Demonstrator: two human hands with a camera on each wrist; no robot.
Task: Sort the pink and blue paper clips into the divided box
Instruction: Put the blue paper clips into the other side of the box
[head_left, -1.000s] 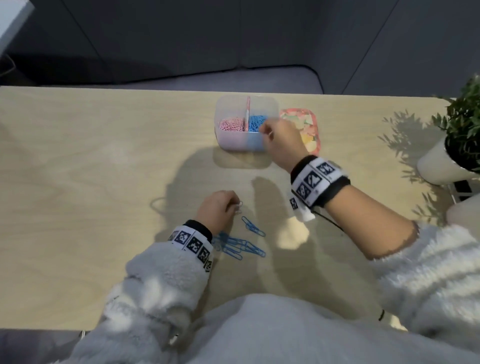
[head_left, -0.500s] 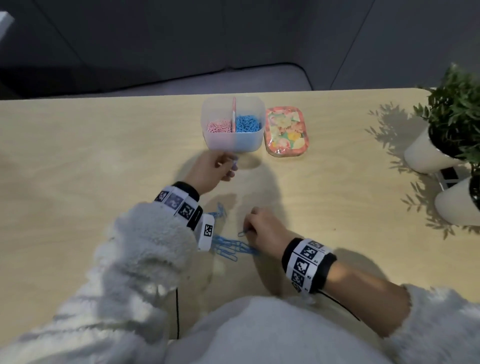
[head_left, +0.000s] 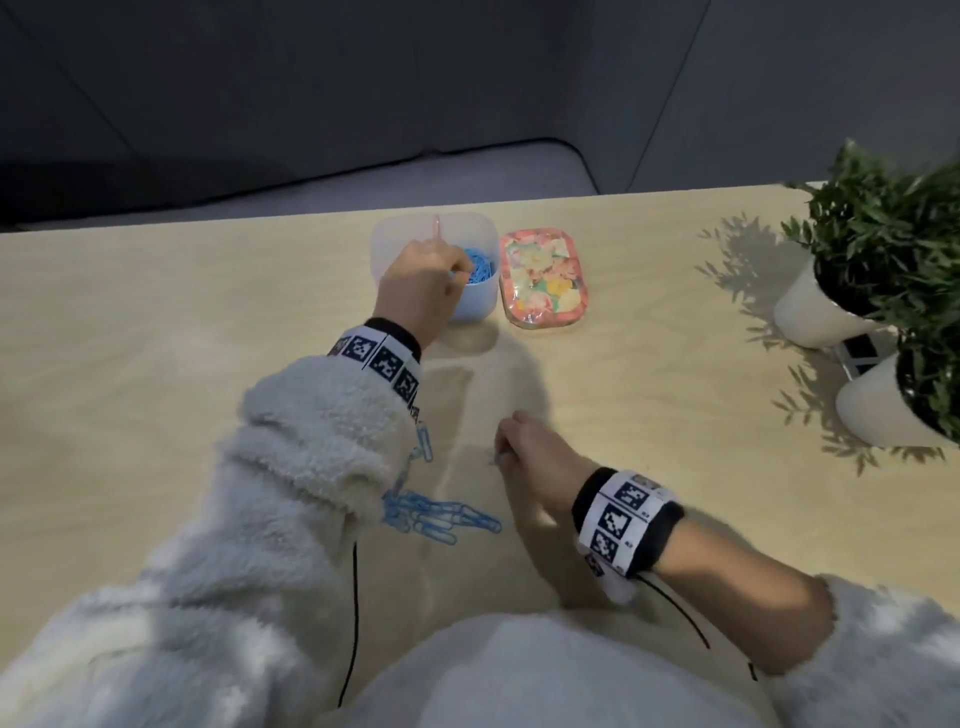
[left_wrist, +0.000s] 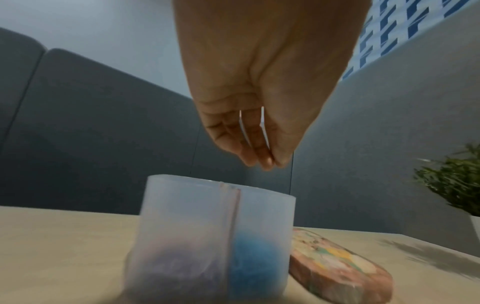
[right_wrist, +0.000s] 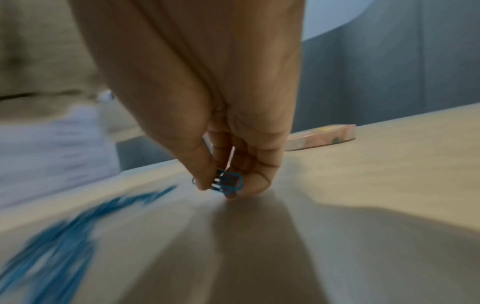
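The translucent divided box (head_left: 475, 304) stands at the table's far middle, with blue paper clips (head_left: 480, 267) in its right half and a pinkish mass (left_wrist: 174, 267) in its left half. My left hand (head_left: 457, 273) hovers just above the box (left_wrist: 182, 216) near the divider. Its fingertips (left_wrist: 267, 162) are bunched and point down, and no clip shows between them. Nearer to me, my right hand (head_left: 506, 452) pinches a blue clip (right_wrist: 230, 182) between thumb and fingers, just above the table. A loose pile of blue clips (head_left: 441, 517) lies left of it, partly under my left sleeve.
A flowered lid (head_left: 543, 280) lies flat right of the box. Two white pots (head_left: 810, 312) with green plants (head_left: 883, 249) stand at the table's right edge. Bare wooden tabletop (head_left: 156, 338) spreads to the left. A dark sofa is behind the far edge.
My left hand left the pile and went up to the box. My right hand came back from the box to the table and took hold of a blue clip.
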